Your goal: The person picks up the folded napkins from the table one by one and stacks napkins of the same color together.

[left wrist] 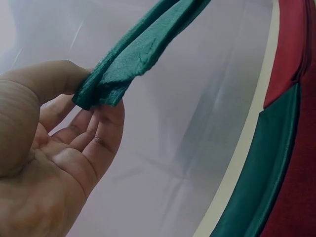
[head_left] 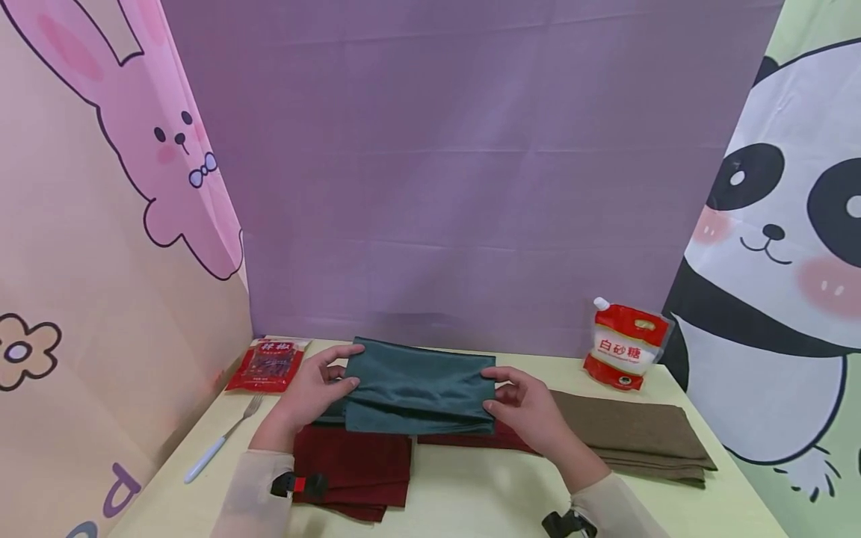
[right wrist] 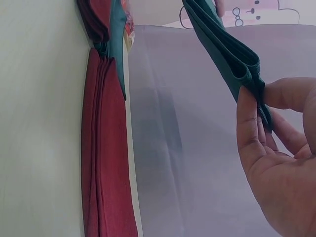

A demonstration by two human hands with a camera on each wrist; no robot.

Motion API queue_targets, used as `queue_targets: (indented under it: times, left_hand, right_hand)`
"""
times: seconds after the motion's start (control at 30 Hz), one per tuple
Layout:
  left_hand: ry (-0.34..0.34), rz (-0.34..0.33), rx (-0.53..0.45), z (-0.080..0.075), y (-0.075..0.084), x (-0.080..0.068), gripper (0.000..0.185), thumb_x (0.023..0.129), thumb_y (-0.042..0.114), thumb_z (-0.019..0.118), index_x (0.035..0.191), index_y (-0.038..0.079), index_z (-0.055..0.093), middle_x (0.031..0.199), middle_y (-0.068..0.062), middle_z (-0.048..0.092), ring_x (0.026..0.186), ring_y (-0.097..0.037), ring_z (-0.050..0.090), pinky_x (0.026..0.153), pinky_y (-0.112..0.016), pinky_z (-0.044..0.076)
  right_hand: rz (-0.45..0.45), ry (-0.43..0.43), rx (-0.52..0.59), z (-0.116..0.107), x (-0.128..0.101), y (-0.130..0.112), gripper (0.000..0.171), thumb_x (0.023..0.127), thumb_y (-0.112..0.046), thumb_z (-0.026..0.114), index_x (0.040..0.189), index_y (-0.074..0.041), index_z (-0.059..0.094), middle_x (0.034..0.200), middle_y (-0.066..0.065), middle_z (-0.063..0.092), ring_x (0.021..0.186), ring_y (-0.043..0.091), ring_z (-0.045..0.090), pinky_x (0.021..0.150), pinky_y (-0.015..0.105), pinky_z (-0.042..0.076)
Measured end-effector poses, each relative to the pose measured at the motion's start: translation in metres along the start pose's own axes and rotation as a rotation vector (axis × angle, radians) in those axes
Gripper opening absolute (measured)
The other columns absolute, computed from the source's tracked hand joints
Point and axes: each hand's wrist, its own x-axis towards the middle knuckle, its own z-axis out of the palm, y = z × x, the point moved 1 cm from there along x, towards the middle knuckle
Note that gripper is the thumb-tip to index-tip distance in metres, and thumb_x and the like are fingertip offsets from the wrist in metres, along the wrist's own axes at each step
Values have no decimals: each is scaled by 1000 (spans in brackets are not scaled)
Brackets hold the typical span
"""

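Observation:
A folded teal cloth point(head_left: 420, 385) is held up in the air above the table, stretched between both hands. My left hand point(head_left: 316, 388) pinches its left edge between thumb and fingers; the left wrist view shows the layered end of this teal cloth point(left wrist: 133, 59) at the fingertips. On the other side, my right hand point(head_left: 525, 407) pinches the right edge, where the right wrist view shows several folds of the cloth point(right wrist: 227, 54). Below it lie a folded dark red cloth point(head_left: 356, 467) at the left and another red cloth point(right wrist: 111, 148), partly hidden. More teal cloth point(left wrist: 261, 168) lies beside the red.
A folded brown cloth point(head_left: 632, 433) lies at the right. Behind it stands a red and white sugar pouch point(head_left: 625, 346) with a spout. At the left are a red food packet point(head_left: 267, 366) and a fork point(head_left: 224, 437) with a light blue handle. A purple curtain point(head_left: 457, 187) hangs behind the table.

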Motion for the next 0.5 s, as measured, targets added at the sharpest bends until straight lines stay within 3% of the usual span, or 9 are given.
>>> queue_targets:
  times: [0.2, 0.4, 0.5]
  left_hand:
    - [19, -13, -13, -2, 0, 4, 53, 99, 6, 73, 148, 20, 60, 148, -12, 52, 106, -32, 59, 73, -27, 54]
    - [61, -28, -33, -4, -3, 5, 50, 99, 7, 73, 147, 16, 61, 151, -15, 50, 119, -37, 57, 88, -28, 54]
    - [66, -33, -52, -4, -7, 4, 48, 99, 8, 73, 145, 14, 62, 151, -13, 52, 116, -36, 60, 88, -27, 54]
  right_hand:
    - [7, 19, 25, 6, 4, 1, 46, 92, -3, 79, 136, -13, 67, 103, 14, 68, 100, 29, 60, 72, 27, 57]
    - [5, 34, 47, 13, 8, 2, 46, 93, -3, 79, 137, -10, 67, 103, 14, 68, 100, 27, 58, 72, 26, 56]
    - [3, 42, 49, 14, 8, 3, 47, 92, -3, 79, 137, -10, 66, 102, 13, 69, 100, 26, 58, 71, 26, 55]
